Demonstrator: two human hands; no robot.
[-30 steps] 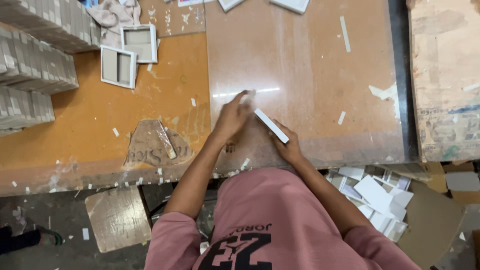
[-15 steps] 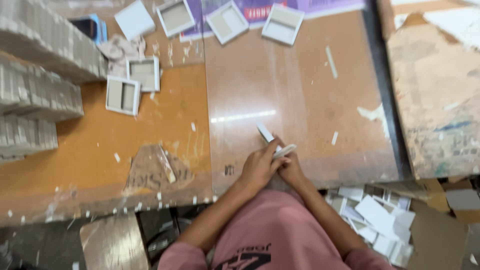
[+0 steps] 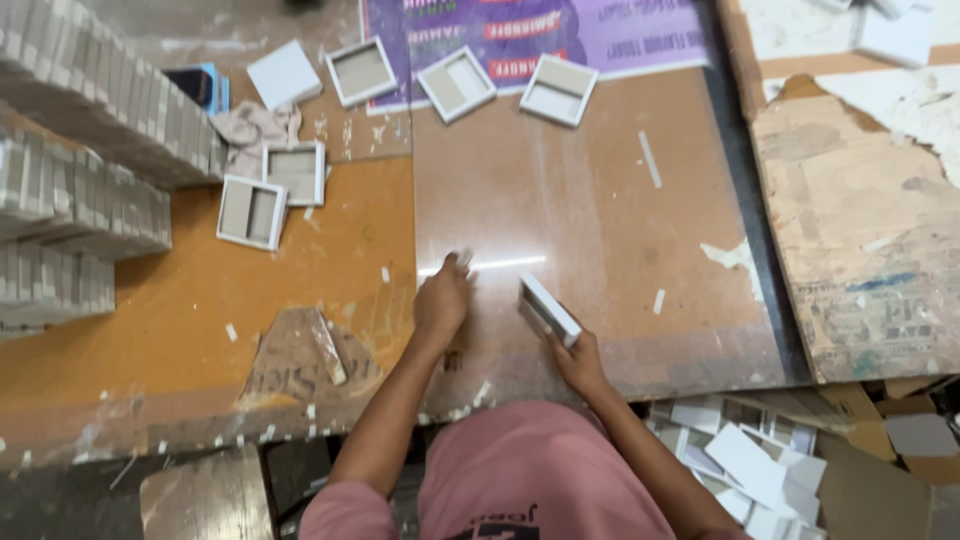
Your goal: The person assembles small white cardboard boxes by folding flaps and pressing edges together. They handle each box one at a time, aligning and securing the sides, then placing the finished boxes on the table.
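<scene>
A wooden worktop [image 3: 200, 330] with a worn orange surface is seen from above, overlaid in the middle by a glossy brown board [image 3: 600, 250] on which a streak of overhead light [image 3: 500, 265] is reflected. A purple printed sheet [image 3: 560, 30] is spread at the far edge. Torn brown cardboard [image 3: 860, 220] is laid on the right. A grey floor [image 3: 60, 500] is glimpsed below.

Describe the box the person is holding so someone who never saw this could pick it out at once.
Start at the glossy brown board on the worktable. At its near edge, the right hand holds a shallow white box tilted on edge. The other open trays lie flat at the far side.
</scene>
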